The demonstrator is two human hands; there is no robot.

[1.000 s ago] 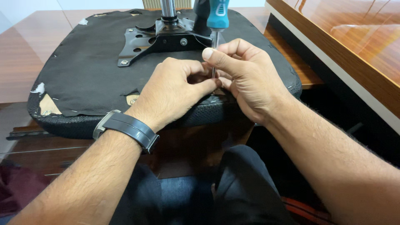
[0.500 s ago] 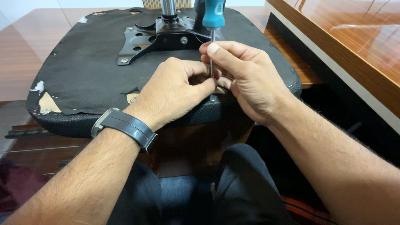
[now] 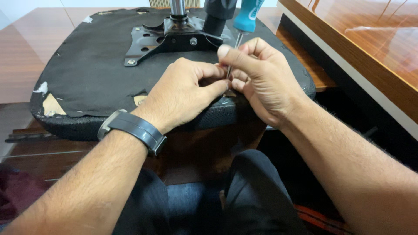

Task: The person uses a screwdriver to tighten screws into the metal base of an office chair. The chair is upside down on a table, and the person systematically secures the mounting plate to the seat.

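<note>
An upturned chair seat (image 3: 100,74) covered in black fabric lies before me, with a black metal mounting plate (image 3: 170,41) and a post at its far side. My right hand (image 3: 261,80) pinches the thin metal shaft of a screwdriver with a teal handle (image 3: 249,15), which stands almost upright at the seat's near edge. My left hand (image 3: 185,93), a dark watch on its wrist, rests on the seat with its fingertips pressed against the shaft's lower end. The screwdriver's tip is hidden behind my fingers.
The seat's fabric is torn at the left edge (image 3: 50,104), showing pale wood. A glossy wooden tabletop (image 3: 374,48) runs along the right. A reddish wooden surface (image 3: 21,61) lies under and left of the seat. My dark-trousered knees (image 3: 244,196) are below.
The screwdriver has tilted a little to the right and my right thumb has slid up its shaft. My left hand has stayed in place.
</note>
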